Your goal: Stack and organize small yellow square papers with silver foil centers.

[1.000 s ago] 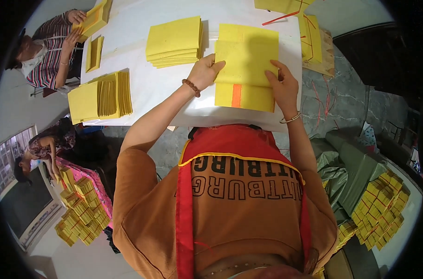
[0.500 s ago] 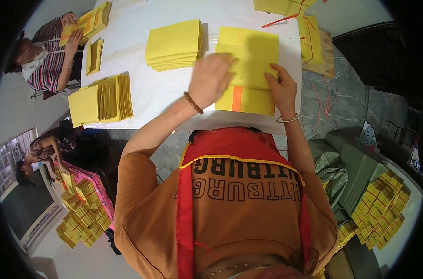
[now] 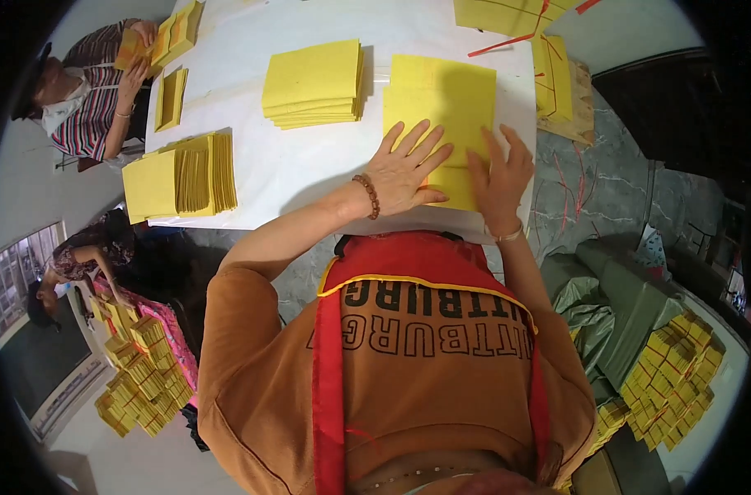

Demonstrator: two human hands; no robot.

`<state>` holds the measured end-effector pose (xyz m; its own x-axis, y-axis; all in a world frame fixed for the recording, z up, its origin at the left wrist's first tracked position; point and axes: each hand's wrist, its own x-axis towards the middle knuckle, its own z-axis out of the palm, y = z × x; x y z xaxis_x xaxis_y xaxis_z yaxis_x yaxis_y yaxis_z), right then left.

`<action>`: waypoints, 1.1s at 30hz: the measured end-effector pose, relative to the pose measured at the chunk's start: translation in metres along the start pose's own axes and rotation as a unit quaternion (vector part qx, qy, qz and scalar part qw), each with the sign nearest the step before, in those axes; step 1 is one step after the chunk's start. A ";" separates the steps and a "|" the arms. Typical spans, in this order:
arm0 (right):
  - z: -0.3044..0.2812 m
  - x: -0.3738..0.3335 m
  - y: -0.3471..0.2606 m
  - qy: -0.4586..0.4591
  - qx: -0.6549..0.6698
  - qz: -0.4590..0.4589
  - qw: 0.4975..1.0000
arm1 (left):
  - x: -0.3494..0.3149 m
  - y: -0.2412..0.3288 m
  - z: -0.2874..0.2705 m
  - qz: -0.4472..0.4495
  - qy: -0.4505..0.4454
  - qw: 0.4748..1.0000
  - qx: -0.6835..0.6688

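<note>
Yellow paper sheets (image 3: 446, 95) lie in a pile at the table's near right edge, a crease running across them. Palm down with fingers spread, my left hand (image 3: 407, 172) rests on the near part of the pile, largely covering its orange strip. My right hand (image 3: 503, 177) is at the pile's right edge, fingers apart and holding nothing I can see. To the left sits a stack of folded yellow sheets (image 3: 312, 81), touched by neither hand.
A fanned yellow stack (image 3: 157, 181) and a narrow yellow folded piece (image 3: 170, 99) lie on the white table (image 3: 252, 157). A co-worker (image 3: 95, 107) handles yellow paper at the far left. Tied yellow bundles (image 3: 554, 74) stand beyond the right edge; more are heaped on both sides behind.
My left hand has come down and nearer, from above the sheets to flat on their near part. The right hand has moved slightly nearer. The raised near fold with the orange strip now shows less.
</note>
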<state>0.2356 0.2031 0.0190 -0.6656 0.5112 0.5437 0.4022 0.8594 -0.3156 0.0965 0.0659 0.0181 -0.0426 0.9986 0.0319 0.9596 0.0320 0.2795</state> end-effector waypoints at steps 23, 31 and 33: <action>-0.023 -0.021 0.030 -0.035 0.499 0.306 0.810 | 0.004 -0.043 -0.070 0.013 0.310 0.937 0.157; -0.018 -0.032 0.028 -0.107 0.421 0.268 0.860 | -0.049 -0.175 -0.032 -0.114 0.194 0.952 0.206; -0.018 -0.031 0.027 -0.111 0.417 0.260 0.864 | -0.052 -0.178 -0.021 -0.118 0.129 0.966 0.188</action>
<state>0.2788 0.2098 0.0078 -0.6726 0.7395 0.0266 0.1518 0.1730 -0.9732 -0.0778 0.0073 -0.0133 -0.2943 0.9191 0.2620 0.9457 0.3197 -0.0593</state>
